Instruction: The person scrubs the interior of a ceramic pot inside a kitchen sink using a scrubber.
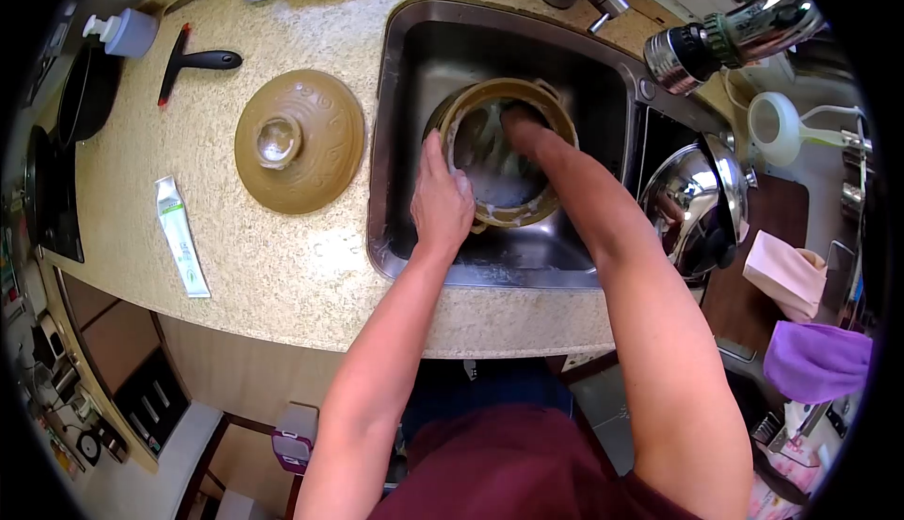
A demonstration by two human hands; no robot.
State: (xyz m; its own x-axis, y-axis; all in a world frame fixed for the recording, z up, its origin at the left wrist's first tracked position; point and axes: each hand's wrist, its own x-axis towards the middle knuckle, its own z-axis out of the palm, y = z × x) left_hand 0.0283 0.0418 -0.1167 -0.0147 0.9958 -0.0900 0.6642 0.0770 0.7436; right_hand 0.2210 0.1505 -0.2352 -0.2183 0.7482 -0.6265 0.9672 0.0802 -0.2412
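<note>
A brown clay pot (467, 105) sits in the metal sink (414, 270), with white suds on its rim and cloudy water inside. My left hand (443, 195) grips the pot's near left rim, its fingers along the outer wall and suds on the thumb side. Inside the pot, my right hand (527, 132) reaches to the far right inner wall with its fingers curled. Shadow hides those fingertips and anything they hold. The matching clay lid (315, 157) lies knob up on the counter, left of the sink.
A squeegee (193, 63), a white-green tube (182, 237) and a pump bottle (127, 33) are on the left counter. The chrome faucet (734, 35) juts in from the upper right. A shiny metal lid (687, 200) stands right of the sink, near a purple cloth (817, 362).
</note>
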